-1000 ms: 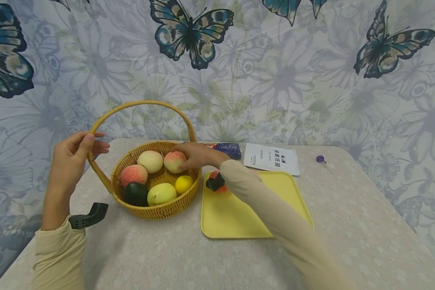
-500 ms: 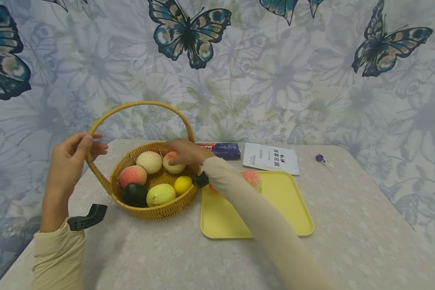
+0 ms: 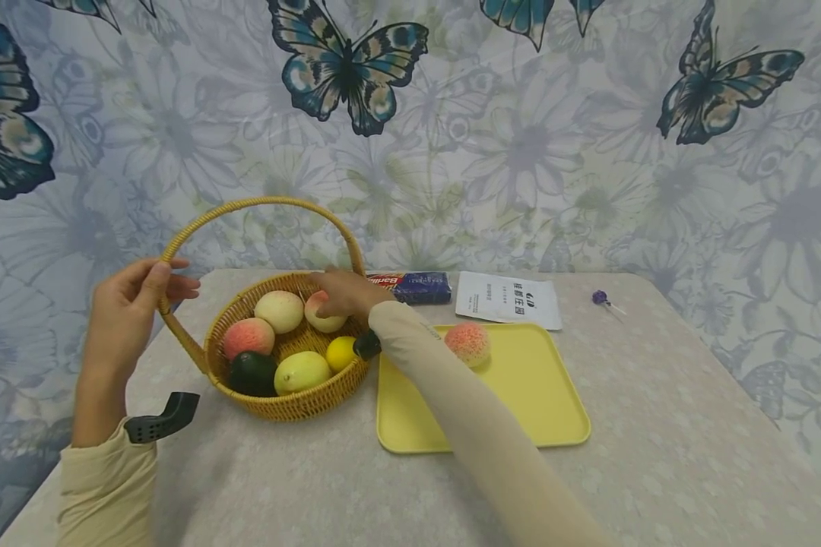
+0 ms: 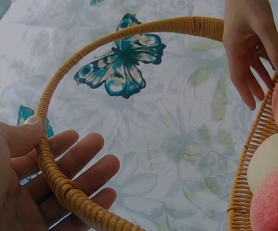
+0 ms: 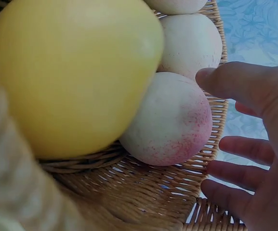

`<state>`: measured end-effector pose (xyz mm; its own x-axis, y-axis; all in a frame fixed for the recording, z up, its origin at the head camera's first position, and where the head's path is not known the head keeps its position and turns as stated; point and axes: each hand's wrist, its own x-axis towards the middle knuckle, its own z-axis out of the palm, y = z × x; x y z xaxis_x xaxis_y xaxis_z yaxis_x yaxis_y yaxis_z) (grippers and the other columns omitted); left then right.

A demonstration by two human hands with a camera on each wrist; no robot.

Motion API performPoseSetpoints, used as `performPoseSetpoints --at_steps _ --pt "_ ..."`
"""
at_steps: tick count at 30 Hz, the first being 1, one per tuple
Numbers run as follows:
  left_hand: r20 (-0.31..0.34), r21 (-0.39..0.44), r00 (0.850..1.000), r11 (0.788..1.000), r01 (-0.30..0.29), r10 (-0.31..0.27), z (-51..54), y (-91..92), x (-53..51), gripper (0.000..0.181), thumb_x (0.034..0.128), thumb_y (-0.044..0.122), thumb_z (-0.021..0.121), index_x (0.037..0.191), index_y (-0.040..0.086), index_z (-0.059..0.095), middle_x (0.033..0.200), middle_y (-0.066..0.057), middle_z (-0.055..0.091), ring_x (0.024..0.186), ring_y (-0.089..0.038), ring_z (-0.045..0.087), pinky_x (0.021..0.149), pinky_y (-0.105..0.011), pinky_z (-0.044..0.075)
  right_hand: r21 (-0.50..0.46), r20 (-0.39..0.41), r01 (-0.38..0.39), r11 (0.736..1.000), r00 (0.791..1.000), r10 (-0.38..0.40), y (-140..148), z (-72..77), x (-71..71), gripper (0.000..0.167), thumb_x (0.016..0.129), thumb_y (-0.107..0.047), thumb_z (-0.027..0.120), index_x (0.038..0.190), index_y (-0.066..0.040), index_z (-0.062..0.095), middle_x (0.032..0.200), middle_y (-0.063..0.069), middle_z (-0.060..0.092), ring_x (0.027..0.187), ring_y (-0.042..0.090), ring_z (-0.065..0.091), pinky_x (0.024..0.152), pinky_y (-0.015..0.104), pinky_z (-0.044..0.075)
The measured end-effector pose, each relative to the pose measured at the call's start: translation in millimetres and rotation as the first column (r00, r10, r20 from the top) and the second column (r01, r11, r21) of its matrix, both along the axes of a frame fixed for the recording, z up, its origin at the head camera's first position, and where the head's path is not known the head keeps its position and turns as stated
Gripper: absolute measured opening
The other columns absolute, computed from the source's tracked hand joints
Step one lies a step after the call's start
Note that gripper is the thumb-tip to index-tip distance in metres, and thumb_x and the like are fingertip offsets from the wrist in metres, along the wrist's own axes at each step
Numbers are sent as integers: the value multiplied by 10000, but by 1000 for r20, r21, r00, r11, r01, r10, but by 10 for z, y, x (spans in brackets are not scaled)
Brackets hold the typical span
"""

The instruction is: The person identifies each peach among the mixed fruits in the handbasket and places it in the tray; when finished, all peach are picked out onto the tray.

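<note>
A wicker basket (image 3: 318, 406) with a tall arched handle (image 3: 260, 201) stands on the left of the table. My left hand (image 3: 126, 304) holds that handle's left side, its thumb in front and its fingers behind, as the left wrist view shows. My right hand (image 3: 345, 292) is over the basket's back right rim, fingers spread, thumb at a pale peach with a pink blush (image 5: 170, 120). Whether the thumb touches it I cannot tell. Also in the basket lie a cream-coloured peach (image 3: 278, 311), a pink peach (image 3: 249, 338), a dark green avocado (image 3: 252, 373), a pale yellow melon-like fruit (image 3: 302, 372) and a lemon (image 3: 340, 353).
A yellow tray (image 3: 534, 410) right of the basket bears a speckled pink peach (image 3: 468, 344), partly behind my right sleeve. Behind lie a blue spaghetti pack (image 3: 420, 288) and a white packet (image 3: 508, 299). A purple-wrapped lollipop (image 3: 600, 298) lies farther right.
My right hand has drawn back from its place on the blushed peach toward the basket's back rim, its fingers looser. The peach stays in the basket. The left hand keeps its hold.
</note>
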<state>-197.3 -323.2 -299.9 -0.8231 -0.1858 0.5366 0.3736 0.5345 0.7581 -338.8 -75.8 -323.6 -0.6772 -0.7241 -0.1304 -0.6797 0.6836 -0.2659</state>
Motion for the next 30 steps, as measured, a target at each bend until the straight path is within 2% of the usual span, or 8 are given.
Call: performPoseSetpoints --at_steps 7,11,15,20,27,30 --pt "10 -9 1000 1000 -6 6 15 -13 -38 339 1019 233 463 1202 -16 603 857 148 689 790 -9 664 757 -90 462 7 13 2 1000 1000 -2 -27 -18 -20 628 948 -285 608 1500 -202 321 1507 27 364 1336 178 411 1005 292 416" --pt "16 -12 1000 1000 -7 7 34 -18 -57 340 1020 236 460 1204 -12 603 858 156 685 791 -3 661 756 -92 457 36 15 -12 999 1000 12 -43 -13 -35 629 949 -272 606 1502 -183 319 1498 -15 394 1341 155 409 1026 267 394" --pt "22 -11 1000 1000 -5 5 57 -17 -80 336 1021 239 459 1202 -3 605 859 159 683 792 1 661 757 -91 454 43 30 -29 999 999 28 -44 -2 -58 604 947 -238 605 1485 -155 345 1462 13 445 1299 160 459 1028 272 389" --pt "18 -3 1000 1000 -6 6 42 -15 -59 315 1018 239 465 1186 20 618 858 142 692 799 -14 659 754 -102 451 52 43 -46 998 998 44 -46 -25 -51 565 945 -204 603 1463 -142 386 1444 20 461 1288 169 468 1027 282 392" --pt "10 -4 1000 1000 -6 6 27 2 -30 320 1019 244 463 1182 16 618 859 144 691 795 -15 665 757 -108 454 92 34 -19 996 999 16 -55 -87 -61 577 950 -229 604 1475 -176 371 1462 1 425 1350 187 378 1009 295 398" --pt "12 -1 1000 1000 -9 9 14 10 -9 342 1019 254 460 1190 -1 611 861 148 690 792 -8 665 756 -105 454 67 45 -28 997 999 25 -44 -121 -56 584 940 -211 617 1467 -154 373 1441 26 443 1318 189 416 1002 298 405"
